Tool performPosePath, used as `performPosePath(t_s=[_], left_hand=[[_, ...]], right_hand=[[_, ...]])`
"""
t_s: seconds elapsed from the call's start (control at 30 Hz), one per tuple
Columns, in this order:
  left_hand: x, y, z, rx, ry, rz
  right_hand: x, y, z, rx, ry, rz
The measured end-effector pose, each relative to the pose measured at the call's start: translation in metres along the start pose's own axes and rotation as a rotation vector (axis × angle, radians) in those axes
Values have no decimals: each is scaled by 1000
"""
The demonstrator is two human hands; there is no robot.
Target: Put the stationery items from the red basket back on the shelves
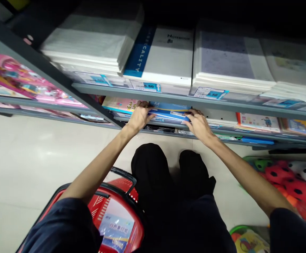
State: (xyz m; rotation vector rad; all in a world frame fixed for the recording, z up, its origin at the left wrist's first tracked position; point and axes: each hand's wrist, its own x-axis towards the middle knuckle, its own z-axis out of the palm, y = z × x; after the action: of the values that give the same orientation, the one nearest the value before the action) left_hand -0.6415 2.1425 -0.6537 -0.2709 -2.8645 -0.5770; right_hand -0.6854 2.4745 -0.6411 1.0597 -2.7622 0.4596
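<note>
A flat blue pack marked A4 (169,111) lies on the lower shelf, partly under the shelf above. My left hand (139,116) grips its left end, fingers over the top and thumb at the front edge. At the opposite end, my right hand (199,123) holds the pack in the same way. Left of it, close to my left hand, is a pink and yellow pad (120,104) printed "Bear Fun". Beyond my right hand sits a whitish stack (220,116) with small dark holes.
Notebook stacks (171,52) fill the upper shelf, whose front edge (142,90) overhangs the pack. A red shopping basket (139,225) holding a blue and white paper pack (117,225) stands at my left. Spotted balls (292,179) lie at right. A slanted grey upright (50,70) rises at left.
</note>
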Motion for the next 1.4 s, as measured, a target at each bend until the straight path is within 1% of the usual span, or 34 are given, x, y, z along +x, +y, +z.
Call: performPosePath(t_s=[0.2, 0.4, 0.5, 0.57, 0.63, 0.73, 0.77, 0.83, 0.9, 0.93, 1.03, 1.17, 1.23, 1.3, 1.4], left_hand=[[-6, -9, -3, -33, -6, 54], [-8, -4, -5, 33, -57, 98], [-9, -3, -3, 39, -54, 108], [-13, -4, -4, 32, -37, 104], [-20, -5, -6, 12, 21, 72], [-35, -10, -9, -68, 118, -6], [-40, -12, -10, -98, 125, -26], [-47, -16, -8, -146, 101, -46], [-48, -18, -2, -170, 75, -55], [-48, -19, 1, -176, 68, -58], [-42, -20, 10, -180, 66, -60], [-38, -18, 15, -162, 72, -62], [-38, -14, 13, -136, 62, -104], [-39, -7, 9, -92, 31, -175], [-40, 2, 4, -25, 0, -243]], right_hand=[[4, 8, 0, 24, -1, -48], [6, 11, -1, -17, 4, -79], [7, 15, -3, -7, -4, -77], [5, 13, -6, -3, -11, -80], [1, 3, -9, -4, 23, -82], [-1, -25, -5, 55, 103, -67], [1, -37, 0, 90, 93, -46], [10, -59, 13, 135, 19, -6], [23, -76, 26, 125, -49, 3], [30, -82, 32, 105, -59, -8], [44, -89, 43, 40, -64, -39], [50, -85, 46, 55, -95, -62], [49, -83, 45, 80, -89, -80], [50, -85, 43, 62, -93, -92], [51, -92, 36, -38, -168, -58]])
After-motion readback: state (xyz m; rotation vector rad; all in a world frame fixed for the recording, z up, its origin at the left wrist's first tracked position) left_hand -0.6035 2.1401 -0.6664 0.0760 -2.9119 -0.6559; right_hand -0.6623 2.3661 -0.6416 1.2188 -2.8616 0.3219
